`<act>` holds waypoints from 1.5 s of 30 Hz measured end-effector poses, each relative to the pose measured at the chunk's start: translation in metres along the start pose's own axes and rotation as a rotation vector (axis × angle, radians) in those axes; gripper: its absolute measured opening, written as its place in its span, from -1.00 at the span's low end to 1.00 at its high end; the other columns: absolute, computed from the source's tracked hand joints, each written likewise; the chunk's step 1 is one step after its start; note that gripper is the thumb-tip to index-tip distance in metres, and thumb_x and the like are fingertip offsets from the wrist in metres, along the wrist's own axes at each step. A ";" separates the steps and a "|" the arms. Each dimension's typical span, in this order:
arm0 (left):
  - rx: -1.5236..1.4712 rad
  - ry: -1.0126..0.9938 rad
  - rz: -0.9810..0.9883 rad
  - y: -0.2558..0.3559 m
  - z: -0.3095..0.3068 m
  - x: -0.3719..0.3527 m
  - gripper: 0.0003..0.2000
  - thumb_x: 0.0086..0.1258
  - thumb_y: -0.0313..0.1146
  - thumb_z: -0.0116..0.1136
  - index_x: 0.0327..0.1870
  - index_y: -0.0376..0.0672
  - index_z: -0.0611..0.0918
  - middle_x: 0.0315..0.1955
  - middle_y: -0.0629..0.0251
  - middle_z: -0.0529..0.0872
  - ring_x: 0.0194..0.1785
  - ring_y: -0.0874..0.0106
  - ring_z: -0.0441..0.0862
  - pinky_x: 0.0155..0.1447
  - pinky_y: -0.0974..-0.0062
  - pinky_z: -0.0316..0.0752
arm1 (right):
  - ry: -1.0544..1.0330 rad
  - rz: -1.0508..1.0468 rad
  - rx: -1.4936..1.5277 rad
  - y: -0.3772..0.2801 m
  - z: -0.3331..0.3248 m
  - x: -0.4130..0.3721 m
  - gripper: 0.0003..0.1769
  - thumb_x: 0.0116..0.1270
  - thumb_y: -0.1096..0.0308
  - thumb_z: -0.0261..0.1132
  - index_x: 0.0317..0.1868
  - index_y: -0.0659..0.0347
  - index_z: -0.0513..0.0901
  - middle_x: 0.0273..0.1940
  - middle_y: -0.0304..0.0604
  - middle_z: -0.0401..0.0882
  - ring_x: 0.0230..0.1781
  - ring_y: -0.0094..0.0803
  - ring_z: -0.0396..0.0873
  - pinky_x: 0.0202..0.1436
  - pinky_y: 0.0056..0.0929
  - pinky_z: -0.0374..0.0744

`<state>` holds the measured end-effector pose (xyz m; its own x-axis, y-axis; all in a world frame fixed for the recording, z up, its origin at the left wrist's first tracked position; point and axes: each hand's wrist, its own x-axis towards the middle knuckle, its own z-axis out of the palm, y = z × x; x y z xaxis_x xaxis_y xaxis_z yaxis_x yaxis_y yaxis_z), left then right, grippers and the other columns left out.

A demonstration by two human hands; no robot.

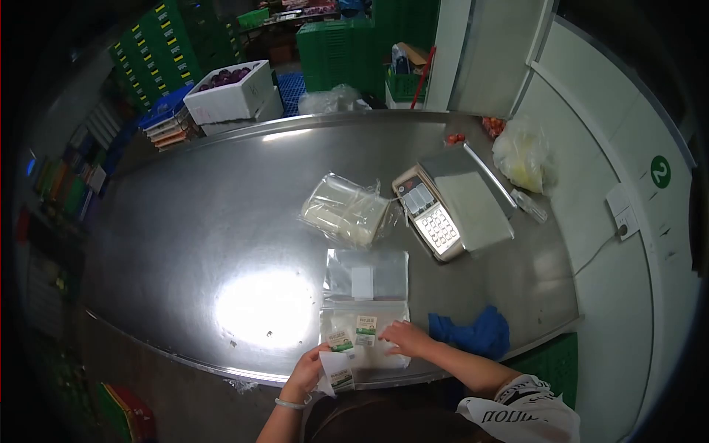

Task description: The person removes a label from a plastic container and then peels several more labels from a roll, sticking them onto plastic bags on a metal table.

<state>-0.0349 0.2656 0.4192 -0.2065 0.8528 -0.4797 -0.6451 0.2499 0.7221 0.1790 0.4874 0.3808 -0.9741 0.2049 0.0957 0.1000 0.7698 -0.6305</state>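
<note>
My left hand [309, 371] holds a strip of small printed labels [337, 371] at the near edge of the steel table [185, 221]. My right hand [405, 338] presses flat on a clear plastic bag [362, 331] that lies in front of me and carries two small labels [365, 329]. A second clear bag [367, 272] lies flat just beyond it.
A stack of clear bags in plastic wrap [347, 209] lies mid-table, beside a weighing scale [454, 201]. A blue cloth [473, 332] sits right of my hand. A yellowish bag [523, 153] is far right. White foam box [230, 92] and green crates [336, 44] stand behind.
</note>
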 end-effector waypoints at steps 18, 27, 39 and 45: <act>0.149 0.086 0.007 -0.016 0.025 -0.014 -0.90 0.38 -0.45 0.13 -0.15 -0.21 0.58 -0.19 0.41 0.61 -0.10 0.56 0.55 0.03 0.57 0.47 | 0.316 0.458 0.712 0.008 -0.027 0.040 -0.72 0.36 0.29 0.27 -0.01 0.26 0.53 -0.17 -0.17 0.59 -0.13 -0.51 0.52 -0.10 -0.53 0.50; 0.152 0.043 0.109 -0.011 0.026 -0.004 -0.89 0.32 -0.54 0.11 -0.18 -0.21 0.62 0.18 0.24 0.52 0.01 0.50 0.58 0.08 0.54 0.48 | 0.153 0.480 0.603 -0.032 -0.021 0.043 -0.77 0.18 0.35 0.37 -0.23 0.35 0.64 -0.44 -0.07 0.66 -0.42 -0.41 0.63 -0.28 -0.44 0.56; 0.573 0.333 0.124 -0.057 -0.011 0.038 -0.81 0.31 -0.55 0.07 -0.09 -0.29 0.64 -0.26 0.31 0.69 -0.21 0.57 0.61 -0.11 0.61 0.51 | -0.020 0.269 -0.086 0.023 0.003 0.038 -0.56 0.02 0.05 0.44 -0.17 0.11 0.57 -0.41 -0.16 0.64 -0.33 -0.16 0.62 -0.21 -0.11 0.54; 0.490 0.500 0.276 -0.054 -0.016 0.032 -0.96 0.28 -0.61 0.08 -0.32 -0.27 0.55 -0.36 0.35 0.64 -0.38 0.63 0.50 -0.28 0.64 0.43 | -0.055 -0.053 0.054 0.041 0.030 0.004 -0.79 0.19 0.25 0.34 -0.24 0.14 0.56 -0.44 -0.21 0.57 -0.49 -0.19 0.53 -0.32 -0.25 0.52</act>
<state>-0.0180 0.2720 0.3566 -0.6983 0.6330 -0.3343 -0.1445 0.3328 0.9319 0.1732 0.5015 0.3328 -0.9875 0.1306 0.0885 0.0387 0.7444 -0.6666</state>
